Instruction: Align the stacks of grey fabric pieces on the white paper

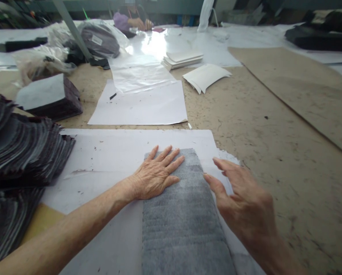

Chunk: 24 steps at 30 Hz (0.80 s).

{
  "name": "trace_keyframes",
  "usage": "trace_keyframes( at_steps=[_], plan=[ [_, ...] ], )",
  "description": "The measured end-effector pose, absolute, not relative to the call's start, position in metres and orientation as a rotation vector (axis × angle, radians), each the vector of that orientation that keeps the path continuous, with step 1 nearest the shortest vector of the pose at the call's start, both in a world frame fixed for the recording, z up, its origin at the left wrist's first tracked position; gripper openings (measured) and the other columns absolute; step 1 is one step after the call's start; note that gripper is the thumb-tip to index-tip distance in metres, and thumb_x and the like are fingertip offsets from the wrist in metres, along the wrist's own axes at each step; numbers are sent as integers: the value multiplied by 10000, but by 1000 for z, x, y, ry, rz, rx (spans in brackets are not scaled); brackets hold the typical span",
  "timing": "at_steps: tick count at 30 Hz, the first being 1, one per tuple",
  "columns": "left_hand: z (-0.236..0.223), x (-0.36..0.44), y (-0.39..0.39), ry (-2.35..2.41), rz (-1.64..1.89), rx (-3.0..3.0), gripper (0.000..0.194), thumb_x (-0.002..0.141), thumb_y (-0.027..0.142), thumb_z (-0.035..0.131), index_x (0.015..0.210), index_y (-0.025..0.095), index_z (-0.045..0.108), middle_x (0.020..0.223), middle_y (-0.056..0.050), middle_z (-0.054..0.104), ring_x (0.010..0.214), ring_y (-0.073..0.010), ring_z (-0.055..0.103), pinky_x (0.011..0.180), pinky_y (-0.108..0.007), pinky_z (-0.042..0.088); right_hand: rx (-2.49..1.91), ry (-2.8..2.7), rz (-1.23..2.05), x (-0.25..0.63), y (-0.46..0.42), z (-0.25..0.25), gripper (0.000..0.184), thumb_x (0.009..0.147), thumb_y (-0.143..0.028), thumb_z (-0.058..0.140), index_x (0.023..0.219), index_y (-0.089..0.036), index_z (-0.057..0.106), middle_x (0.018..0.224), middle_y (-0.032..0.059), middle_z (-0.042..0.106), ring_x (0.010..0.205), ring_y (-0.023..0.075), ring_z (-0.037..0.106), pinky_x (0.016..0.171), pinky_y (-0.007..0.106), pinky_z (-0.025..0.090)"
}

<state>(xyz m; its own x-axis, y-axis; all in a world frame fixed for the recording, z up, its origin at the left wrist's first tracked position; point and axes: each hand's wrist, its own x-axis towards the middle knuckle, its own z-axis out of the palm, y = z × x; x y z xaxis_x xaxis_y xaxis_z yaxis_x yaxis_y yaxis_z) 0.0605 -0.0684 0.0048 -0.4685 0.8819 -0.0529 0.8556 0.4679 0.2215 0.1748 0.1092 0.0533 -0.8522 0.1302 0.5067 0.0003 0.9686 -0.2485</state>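
A long grey piece of fabric (185,221) lies on white paper (102,156) in front of me, running down past the lower edge of the view. My left hand (159,173) rests flat on its far left part, fingers spread. Just beyond the right edge of the fabric, my right hand (242,198) is raised with thumb and forefinger apart. Nothing shows between those fingers; its other fingers are partly hidden.
At left stand dark stacks of cut fabric (24,152) and a paper-topped block (50,97). White sheets (148,109) and curved white cards (206,77) lie farther back. Brown board (302,84) extends right. Across the table, a person's hands (143,24) are visible.
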Motion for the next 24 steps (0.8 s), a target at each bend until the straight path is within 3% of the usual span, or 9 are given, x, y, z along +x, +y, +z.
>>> trace_keyframes(
  at_steps=[2, 3, 5, 8, 20, 24],
  plan=[
    [5, 60, -68, 2553, 242, 1522, 562, 905, 499, 252, 1401, 239, 207, 1498, -81, 171, 1375, -265, 84, 1089, -527, 63, 38, -2553, 192, 187, 96, 55, 454, 850, -323, 499, 1219, -59, 481, 1213, 191, 550, 1165, 274, 481, 955, 428, 407],
    [5, 60, -68, 2553, 242, 1524, 563, 905, 498, 254, 1402, 238, 205, 1499, -81, 168, 1376, -265, 82, 1089, -528, 62, 78, -2595, 153, 195, 90, 52, 577, 849, -388, 484, 1290, -26, 399, 1330, 228, 429, 1277, 323, 332, 1004, 496, 331],
    [5, 60, -69, 2546, 243, 1528, 559, 907, 489, 260, 1401, 232, 207, 1499, -81, 166, 1376, -264, 80, 1090, -525, 63, 297, -2715, 142, 212, 78, 38, 688, 846, -482, 438, 1332, -9, 330, 1410, 241, 303, 1330, 357, 196, 1023, 566, 248],
    [6, 60, -69, 2537, 242, 1537, 550, 910, 479, 263, 1395, 222, 226, 1496, -88, 173, 1376, -261, 80, 1091, -522, 66, 485, -2858, 94, 229, 70, 16, 761, 810, -618, 394, 1323, -57, 374, 1399, 211, 344, 1313, 355, 245, 1007, 571, 253],
    [5, 60, -69, 2560, 205, 1553, 547, 914, 477, 238, 1396, 218, 223, 1496, -86, 182, 1377, -259, 80, 1092, -520, 60, 579, -2813, 93, 260, 59, 12, 826, 768, -707, 338, 1237, -43, 484, 1333, 229, 431, 1300, 377, 260, 1027, 587, 165],
    [5, 60, -70, 2561, 208, 1549, 560, 912, 489, 235, 1399, 212, 223, 1495, -84, 187, 1377, -259, 81, 1091, -521, 60, 635, -2732, 119, 277, 52, 8, 739, 757, -717, 347, 1199, -159, 543, 1288, 166, 505, 1335, 359, 178, 1039, 611, 93]
  ],
)
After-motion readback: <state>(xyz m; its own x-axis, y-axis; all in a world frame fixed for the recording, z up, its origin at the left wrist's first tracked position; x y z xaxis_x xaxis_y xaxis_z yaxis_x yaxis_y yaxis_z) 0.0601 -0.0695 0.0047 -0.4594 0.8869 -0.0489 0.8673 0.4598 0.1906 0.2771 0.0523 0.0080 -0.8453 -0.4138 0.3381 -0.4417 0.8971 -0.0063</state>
